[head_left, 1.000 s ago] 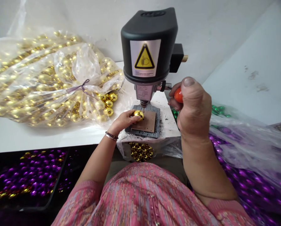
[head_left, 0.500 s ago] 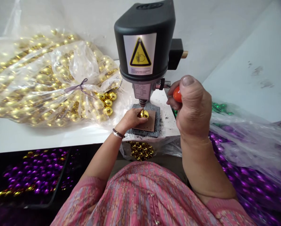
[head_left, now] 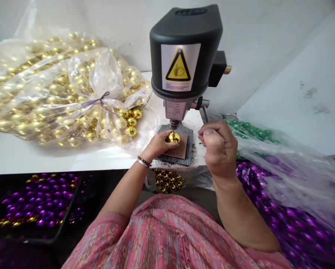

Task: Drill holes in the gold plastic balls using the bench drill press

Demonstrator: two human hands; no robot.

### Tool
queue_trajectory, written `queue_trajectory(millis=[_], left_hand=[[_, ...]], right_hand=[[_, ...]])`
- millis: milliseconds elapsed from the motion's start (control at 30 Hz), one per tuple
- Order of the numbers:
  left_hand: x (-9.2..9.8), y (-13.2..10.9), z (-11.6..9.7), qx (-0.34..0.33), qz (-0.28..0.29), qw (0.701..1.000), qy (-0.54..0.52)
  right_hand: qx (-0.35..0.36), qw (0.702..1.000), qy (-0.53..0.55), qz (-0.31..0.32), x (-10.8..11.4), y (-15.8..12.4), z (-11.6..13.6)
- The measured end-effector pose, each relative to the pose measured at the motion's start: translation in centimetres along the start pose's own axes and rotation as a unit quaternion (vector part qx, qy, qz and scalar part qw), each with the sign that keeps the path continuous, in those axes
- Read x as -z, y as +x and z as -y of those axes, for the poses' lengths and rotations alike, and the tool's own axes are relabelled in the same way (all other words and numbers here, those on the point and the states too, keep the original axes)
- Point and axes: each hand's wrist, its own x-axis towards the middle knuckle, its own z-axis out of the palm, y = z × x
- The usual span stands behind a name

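Observation:
A small black bench drill press (head_left: 186,63) stands on the white table, its bit meeting the top of a shiny gold bauble (head_left: 173,138). My left hand (head_left: 160,145) is shut around that bauble, pressing it onto the drill's grey base plate (head_left: 173,129) with its brown pad (head_left: 180,149). My right hand (head_left: 216,149) forms a fist around the drill's feed lever (head_left: 204,113). Its red knob is almost wholly hidden inside my fingers.
A tied plastic bag of gold baubles (head_left: 58,89) fills the table's left side, with loose ones (head_left: 131,121) beside it. Gold baubles (head_left: 167,181) lie below the table's front edge. A black tray of purple baubles (head_left: 38,201) sits lower left; bagged purple and green baubles (head_left: 291,209) lie right.
My right hand has dropped lower and nearer me, taking the lever and red knob down. The gold bauble has shifted right from beside the bit to directly beneath it.

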Motion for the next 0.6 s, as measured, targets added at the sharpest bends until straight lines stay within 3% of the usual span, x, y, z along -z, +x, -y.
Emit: queue_trajectory(millis=[267,600], left_hand=[[-0.1,-0.1,0.2,-0.020,-0.002,1.000,0.007],[-0.2,-0.2,0.6,-0.023,0.000,1.000,0.017]], right_hand=[[0.007,0.999,0.011,-0.035,-0.8,-1.4,-2.4],[0.018,0.991,0.112,-0.066,-2.1,-2.5,-5.5]])
